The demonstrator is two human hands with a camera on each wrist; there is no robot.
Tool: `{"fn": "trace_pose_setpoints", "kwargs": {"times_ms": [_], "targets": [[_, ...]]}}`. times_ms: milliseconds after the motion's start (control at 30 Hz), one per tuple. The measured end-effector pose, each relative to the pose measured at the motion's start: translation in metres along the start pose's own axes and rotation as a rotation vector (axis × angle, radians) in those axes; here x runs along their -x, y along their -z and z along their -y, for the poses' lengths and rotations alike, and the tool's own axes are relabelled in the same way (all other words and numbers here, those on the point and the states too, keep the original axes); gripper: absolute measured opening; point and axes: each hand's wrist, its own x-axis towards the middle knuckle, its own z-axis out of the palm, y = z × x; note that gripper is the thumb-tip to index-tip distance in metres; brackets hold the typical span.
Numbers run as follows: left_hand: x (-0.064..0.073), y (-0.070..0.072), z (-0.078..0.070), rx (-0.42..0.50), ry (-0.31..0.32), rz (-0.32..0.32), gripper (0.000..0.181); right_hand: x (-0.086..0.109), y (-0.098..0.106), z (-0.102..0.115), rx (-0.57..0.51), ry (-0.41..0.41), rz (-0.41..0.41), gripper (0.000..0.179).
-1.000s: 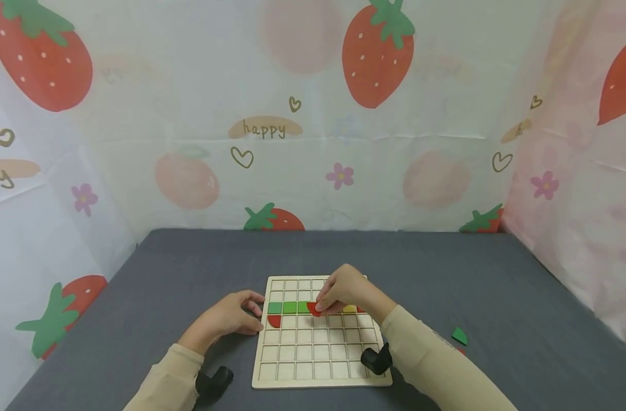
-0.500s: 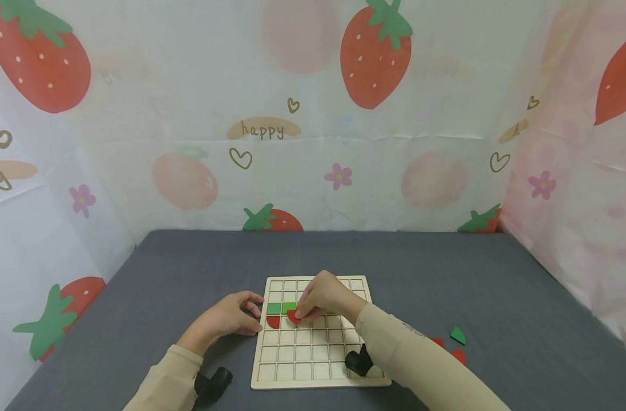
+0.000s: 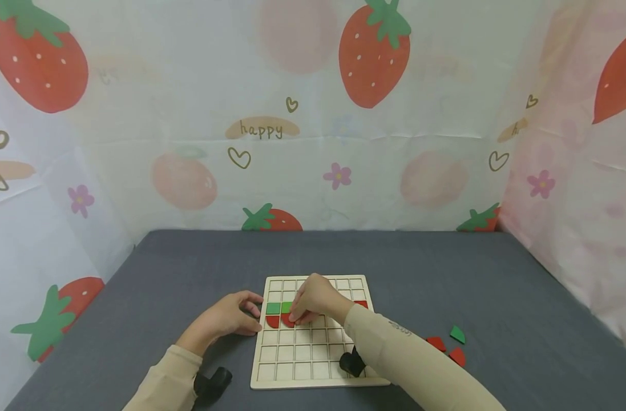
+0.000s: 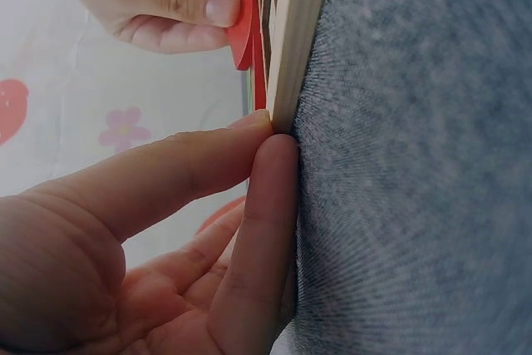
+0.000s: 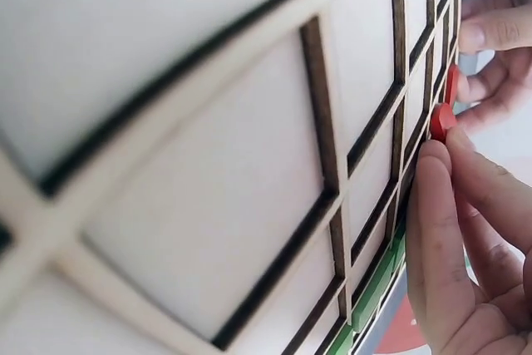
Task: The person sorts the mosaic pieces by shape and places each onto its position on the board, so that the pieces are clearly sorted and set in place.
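Observation:
A pale wooden grid board (image 3: 318,370) lies on the table before me. My right hand (image 3: 315,299) pinches a red rounded tile (image 3: 288,322) between thumb and fingers, low over a cell in the row below the green squares (image 3: 273,308). Just left of it lies another red rounded tile (image 3: 273,322); the right wrist view shows the held tile (image 5: 442,120) partly hidden by fingertips. My left hand (image 3: 234,314) rests thumb and fingertips along the board's left edge. In the left wrist view, its thumb and a finger (image 4: 270,197) touch the wooden rim.
Loose red tiles (image 3: 436,343) and a green rounded tile (image 3: 458,334) lie on the grey tablecloth (image 3: 523,319) right of the board, beside my right sleeve (image 3: 395,342). A red tile (image 3: 361,303) sits near the board's right edge. A strawberry-patterned curtain (image 3: 369,200) hangs behind.
My right hand has moved left across the board with the red tile and lowered it beside the other red one. The left hand stays at the edge. Loose red tiles show more fully.

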Motion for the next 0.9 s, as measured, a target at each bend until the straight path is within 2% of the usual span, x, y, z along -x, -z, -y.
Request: {"fn": "trace_pose_setpoints", "kwargs": {"times_ms": [233,600,733,900], "targets": [[0.000,0.000,0.000,0.000,-0.004,-0.002,0.061,0.000,-0.004,0.001,0.068,0.001,-0.036,0.012],[0.001,0.000,-0.001,0.005,-0.006,-0.007,0.060,0.002,-0.004,0.001,0.083,0.007,-0.044,0.013],[0.001,0.000,-0.002,0.005,-0.004,-0.006,0.060,0.007,0.006,0.000,0.031,0.045,-0.020,0.006],[0.003,0.000,-0.003,0.017,0.007,-0.006,0.060,0.013,0.030,-0.005,-0.013,0.049,-0.053,0.005]]}}
